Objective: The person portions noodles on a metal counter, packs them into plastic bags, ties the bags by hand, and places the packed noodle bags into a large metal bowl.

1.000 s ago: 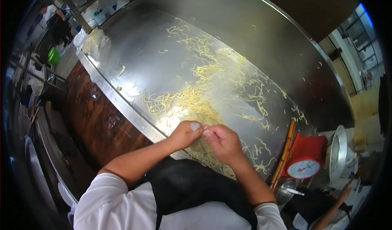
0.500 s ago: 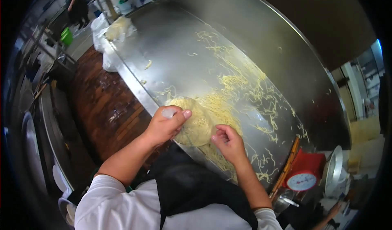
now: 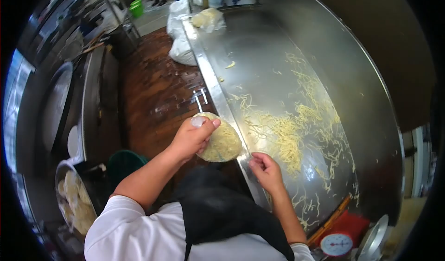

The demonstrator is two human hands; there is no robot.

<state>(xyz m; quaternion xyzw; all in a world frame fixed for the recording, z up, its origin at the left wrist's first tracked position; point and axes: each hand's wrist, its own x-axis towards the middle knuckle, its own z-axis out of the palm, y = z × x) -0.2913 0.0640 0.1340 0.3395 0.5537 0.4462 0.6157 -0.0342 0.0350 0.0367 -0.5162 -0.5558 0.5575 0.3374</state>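
My left hand (image 3: 191,138) is closed around the gathered neck of a clear plastic bag of noodles (image 3: 223,143). A tuft of the plastic sticks up above the fist. The round, full bag hangs beside the metal table's front edge, over the floor side. My right hand (image 3: 267,172) is just right of the bag, above the table edge, fingers loosely bent and apart, with nothing visible in them. Loose pale-yellow noodles (image 3: 288,143) lie in a heap and in scattered strands across the steel table (image 3: 259,43).
Another bag of noodles (image 3: 208,20) sits at the table's far end, by white plastic bags (image 3: 181,50). At lower left is a container of bagged noodles (image 3: 74,200) beside a green bin (image 3: 127,163). A red scale (image 3: 337,244) and a wooden stick (image 3: 331,219) are at lower right.
My left hand has lifted the bag off the noodle-strewn table and carried it left past the edge. My view has turned left, bringing the container of bagged noodles into sight.
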